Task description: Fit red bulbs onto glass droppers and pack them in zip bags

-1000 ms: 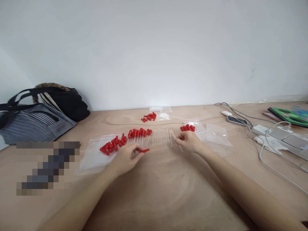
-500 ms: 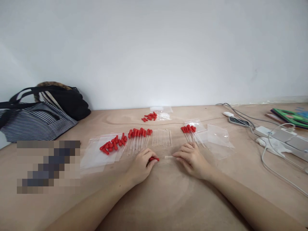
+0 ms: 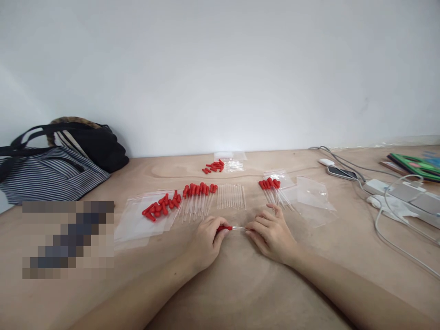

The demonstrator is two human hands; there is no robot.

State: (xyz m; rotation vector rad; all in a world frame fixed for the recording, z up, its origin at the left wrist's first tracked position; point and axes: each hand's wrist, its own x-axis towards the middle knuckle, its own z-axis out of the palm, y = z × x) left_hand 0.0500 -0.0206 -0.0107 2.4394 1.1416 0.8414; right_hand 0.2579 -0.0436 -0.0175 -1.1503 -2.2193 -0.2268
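My left hand [image 3: 209, 239] pinches a red rubber dropper bulb [image 3: 225, 228] between thumb and fingers. My right hand [image 3: 271, 233] grips a clear glass pipette tube [image 3: 238, 228], whose end meets the open mouth of the bulb. Beyond my hands lies a row of bare glass tubes [image 3: 232, 196]. To their left are droppers with red bulbs fitted [image 3: 197, 197], and loose red bulbs [image 3: 161, 207] rest on clear plastic bags [image 3: 137, 229]. A smaller group of capped droppers [image 3: 271, 188] is just behind my right hand.
More red bulbs [image 3: 215, 167] and tubes [image 3: 233, 166] lie near the wall. Empty clear bags [image 3: 314, 197] are at right, then a power strip [image 3: 405, 197] with cables and a dark device [image 3: 342, 173]. A striped bag [image 3: 58, 172] stands at left, beside a blurred-out patch [image 3: 68, 238].
My hands have come closer together. The tube's end, apart from the bulb before, now meets it. The right fingers have spread slightly.
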